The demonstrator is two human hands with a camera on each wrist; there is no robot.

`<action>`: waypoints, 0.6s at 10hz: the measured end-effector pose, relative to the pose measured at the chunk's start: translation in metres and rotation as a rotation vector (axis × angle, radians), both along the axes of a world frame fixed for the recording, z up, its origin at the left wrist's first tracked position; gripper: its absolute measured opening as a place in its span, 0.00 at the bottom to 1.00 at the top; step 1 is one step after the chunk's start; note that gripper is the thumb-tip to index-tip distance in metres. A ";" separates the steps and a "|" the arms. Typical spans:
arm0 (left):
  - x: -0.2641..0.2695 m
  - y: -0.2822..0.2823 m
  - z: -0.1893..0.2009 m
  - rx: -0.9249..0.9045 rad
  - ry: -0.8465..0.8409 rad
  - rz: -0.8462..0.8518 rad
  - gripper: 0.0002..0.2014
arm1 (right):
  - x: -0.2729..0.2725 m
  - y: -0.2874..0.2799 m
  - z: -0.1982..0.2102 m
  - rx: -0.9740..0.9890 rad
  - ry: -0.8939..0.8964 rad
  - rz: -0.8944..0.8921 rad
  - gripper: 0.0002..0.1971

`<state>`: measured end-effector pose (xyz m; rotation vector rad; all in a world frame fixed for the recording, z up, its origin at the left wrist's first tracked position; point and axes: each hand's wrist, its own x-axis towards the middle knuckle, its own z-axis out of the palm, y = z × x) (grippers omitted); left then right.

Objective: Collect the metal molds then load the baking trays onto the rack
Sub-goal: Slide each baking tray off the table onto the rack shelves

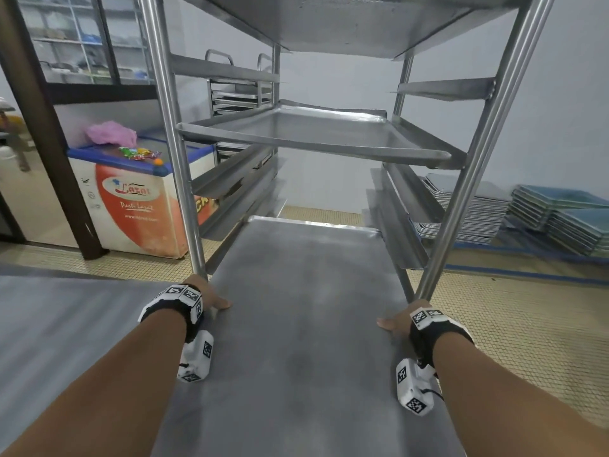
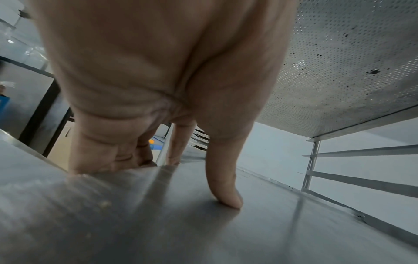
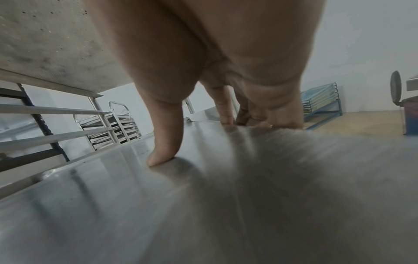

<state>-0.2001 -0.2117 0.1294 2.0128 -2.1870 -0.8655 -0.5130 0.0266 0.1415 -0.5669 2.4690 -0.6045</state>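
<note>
Both hands, left hand and right hand, grip baking tray edges.

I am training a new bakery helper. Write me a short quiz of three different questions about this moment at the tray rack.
1. True or false: the left hand and right hand both grip the baking tray.
2. Multiple choice: the tray's far end is A) inside the rack, B) on the floor, C) on the freezer.
3. Fill in: each thumb presses the tray's ____ face.

Key: 1 true; 2 A; 3 top.
</note>
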 end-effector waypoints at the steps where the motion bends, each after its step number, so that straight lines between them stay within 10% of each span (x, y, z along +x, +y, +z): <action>1: -0.010 -0.012 0.001 -0.051 -0.046 0.001 0.37 | -0.005 -0.016 0.005 -0.012 0.026 0.006 0.36; 3: -0.018 -0.044 -0.002 -0.026 0.015 0.075 0.42 | 0.000 -0.039 0.012 0.089 0.128 0.090 0.26; 5: -0.026 -0.055 -0.007 -0.080 0.002 0.170 0.45 | -0.011 -0.046 0.004 0.008 0.045 -0.035 0.37; 6: -0.027 -0.051 -0.005 -0.108 -0.054 0.154 0.44 | -0.001 -0.047 0.012 0.203 0.201 0.133 0.23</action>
